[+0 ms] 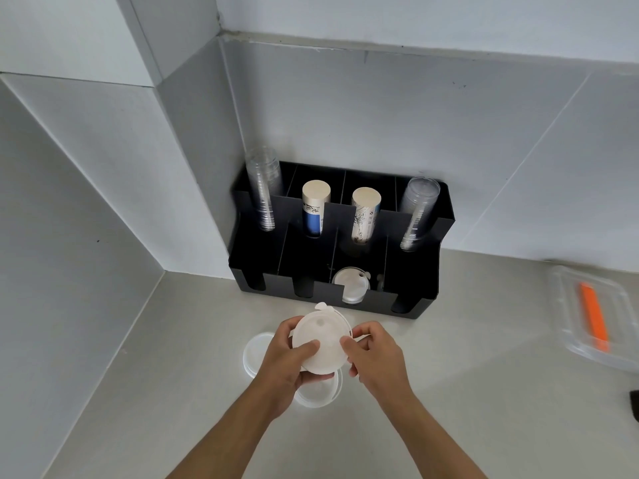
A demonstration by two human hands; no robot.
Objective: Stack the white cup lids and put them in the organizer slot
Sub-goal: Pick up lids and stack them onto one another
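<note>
Here we hold a round white plastic cup lid (321, 342) between both hands above the pale grey table (466, 375). Our left hand (288, 361) cups its near-left rim, thumb pressed on top; our right hand (375, 354) pinches the right edge, each grip closed on the lid, probably to square it before nesting. Two more white lids lie on the table beneath: one to the left (254, 350), one nearer us (320, 392). Farther off, the black divided organizer (415, 271) already keeps a lid (351, 283) in a front slot, likely our destination.
</note>
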